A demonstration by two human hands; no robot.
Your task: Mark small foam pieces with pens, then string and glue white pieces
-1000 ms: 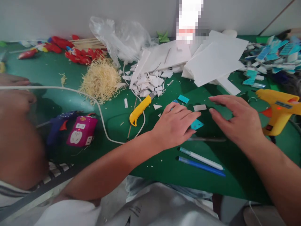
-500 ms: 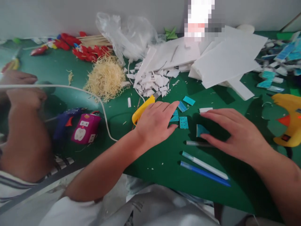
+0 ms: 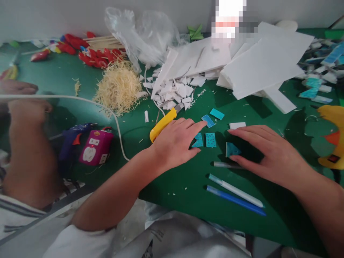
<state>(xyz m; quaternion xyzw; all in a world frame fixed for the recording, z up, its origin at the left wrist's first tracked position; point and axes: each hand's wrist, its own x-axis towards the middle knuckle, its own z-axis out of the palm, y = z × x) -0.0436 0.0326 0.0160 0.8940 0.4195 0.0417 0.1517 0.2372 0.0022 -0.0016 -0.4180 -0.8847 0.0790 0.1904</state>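
Observation:
My left hand [image 3: 176,139] hovers over the table with thumb and index finger apart. Its index fingertip is at a blue rectangular piece [image 3: 207,121], and a patterned teal piece [image 3: 198,140] lies between finger and thumb. A yellow utility knife [image 3: 163,124] with its blade out lies beside this hand, partly covered by it. My right hand [image 3: 262,150] is open, its thumb at a dark teal piece [image 3: 231,149] and its index finger near a small white piece [image 3: 237,125]. Another dotted teal square [image 3: 211,140] and a bright blue piece [image 3: 217,114] lie between the hands.
Several pens, including a blue pen [image 3: 236,200], lie near the front edge. Foam scraps [image 3: 174,91], white boards [image 3: 266,61] and pale shredded straw [image 3: 118,87] are behind. A magenta power socket [image 3: 96,147] and a white cable [image 3: 118,125] are left, beside another person's arm [image 3: 29,143].
The view shifts slightly. My left index finger moves a little nearer the blue piece, and both hands otherwise stay almost where they were.

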